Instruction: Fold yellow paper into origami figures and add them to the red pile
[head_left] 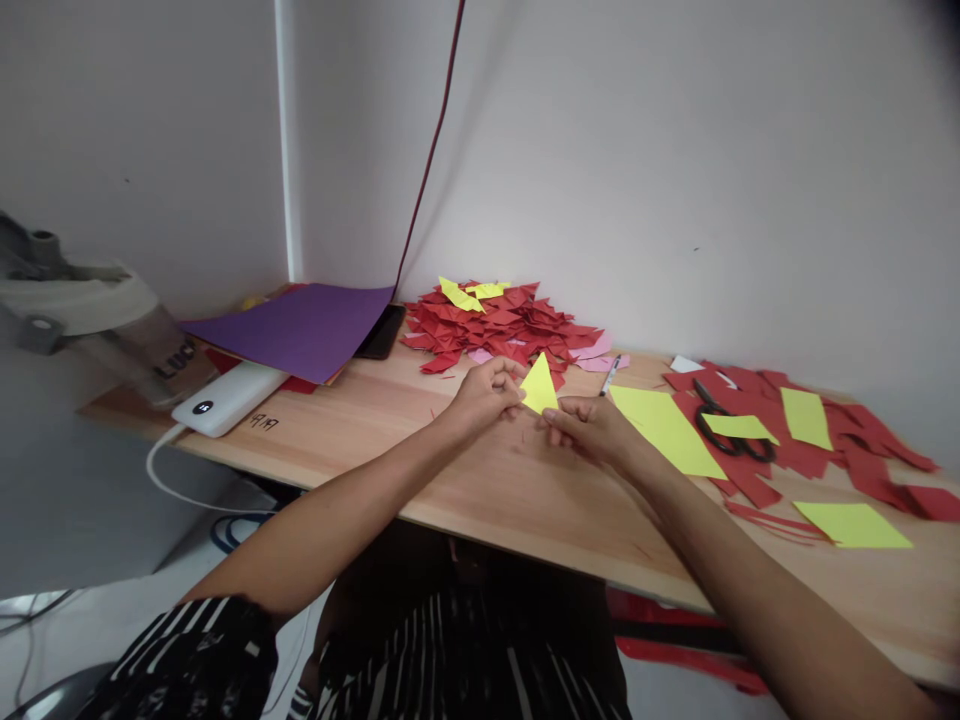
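Note:
A small yellow paper triangle, its point upward, is held between my two hands above the wooden table. My left hand pinches its left edge with thumb and fingers. At its lower right corner, my right hand grips the paper between thumb and forefinger. Just behind lies a heap of folded red paper pieces, with some yellow pieces on top and pink ones at its edge. A pen rests to the right of the heap, beside a large yellow sheet.
Black-handled scissors lie among red paper scraps on the right, with a yellow square nearer. On the left are purple paper, a phone, a white power bank with cable, and a clear container.

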